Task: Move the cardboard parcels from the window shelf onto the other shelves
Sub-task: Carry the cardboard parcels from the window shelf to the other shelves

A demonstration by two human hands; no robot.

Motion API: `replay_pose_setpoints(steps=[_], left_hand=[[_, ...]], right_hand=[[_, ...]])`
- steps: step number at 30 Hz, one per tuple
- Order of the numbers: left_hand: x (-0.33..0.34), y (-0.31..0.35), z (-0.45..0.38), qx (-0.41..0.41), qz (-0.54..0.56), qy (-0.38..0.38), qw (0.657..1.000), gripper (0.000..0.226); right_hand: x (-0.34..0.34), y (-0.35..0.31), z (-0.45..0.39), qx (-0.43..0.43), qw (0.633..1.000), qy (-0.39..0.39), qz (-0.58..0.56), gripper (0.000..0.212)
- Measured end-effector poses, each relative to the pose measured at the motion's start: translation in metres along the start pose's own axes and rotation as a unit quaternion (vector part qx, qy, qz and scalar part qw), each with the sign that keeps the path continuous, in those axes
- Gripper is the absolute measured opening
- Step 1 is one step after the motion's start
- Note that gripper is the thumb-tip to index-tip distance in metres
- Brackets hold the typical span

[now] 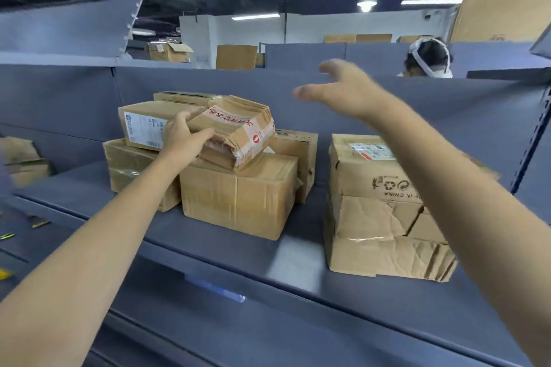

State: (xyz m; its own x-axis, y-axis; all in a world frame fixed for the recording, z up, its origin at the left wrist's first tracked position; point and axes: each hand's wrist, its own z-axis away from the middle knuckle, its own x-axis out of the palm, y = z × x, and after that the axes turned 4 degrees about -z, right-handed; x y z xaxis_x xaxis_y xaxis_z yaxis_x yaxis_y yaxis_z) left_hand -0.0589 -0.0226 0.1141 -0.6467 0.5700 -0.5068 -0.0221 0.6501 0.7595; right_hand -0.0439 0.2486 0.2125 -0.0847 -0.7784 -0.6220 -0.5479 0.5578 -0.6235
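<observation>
Several cardboard parcels stand on a grey metal shelf (pixel 226 244). My left hand (pixel 183 140) grips the near corner of a small crumpled parcel with red-printed tape (pixel 241 128); it lies tilted on top of a larger box (pixel 238 197). A labelled box (pixel 143 125) sits just left of my hand on another box (pixel 128 170). My right hand (pixel 343 89) hovers in the air above the shelf, fingers spread and holding nothing. Below my right forearm stands a dented tall box (pixel 378 211) with a white label.
A grey back panel (pixel 447 110) rises behind the parcels. Another crushed box (pixel 24 161) lies at far left. Beyond the panel a person's head with a white strap (pixel 429 58) shows, with more cartons (pixel 501 18) behind. The shelf's front strip is bare.
</observation>
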Motion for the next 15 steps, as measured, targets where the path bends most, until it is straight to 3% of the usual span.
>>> replay_pose_setpoints(steps=[3, 5, 9, 15], left_hand=[[-0.005, -0.008, -0.013, -0.056, 0.068, -0.032, 0.996, 0.061], [-0.005, -0.015, -0.020, -0.087, 0.094, -0.038, 0.991, 0.058], [-0.004, -0.025, -0.023, -0.094, 0.082, -0.070, 0.990, 0.037], [0.008, -0.025, -0.024, -0.041, 0.114, -0.119, 0.986, 0.039]], right_hand=[[0.068, -0.019, -0.028, 0.069, 0.989, -0.123, -0.039, 0.072], [0.114, -0.010, -0.047, 0.134, 0.974, -0.156, -0.099, 0.064], [0.160, 0.009, -0.054, 0.212, 0.946, -0.108, -0.218, 0.042], [0.174, 0.013, -0.048, 0.224, 0.895, -0.060, -0.382, 0.024]])
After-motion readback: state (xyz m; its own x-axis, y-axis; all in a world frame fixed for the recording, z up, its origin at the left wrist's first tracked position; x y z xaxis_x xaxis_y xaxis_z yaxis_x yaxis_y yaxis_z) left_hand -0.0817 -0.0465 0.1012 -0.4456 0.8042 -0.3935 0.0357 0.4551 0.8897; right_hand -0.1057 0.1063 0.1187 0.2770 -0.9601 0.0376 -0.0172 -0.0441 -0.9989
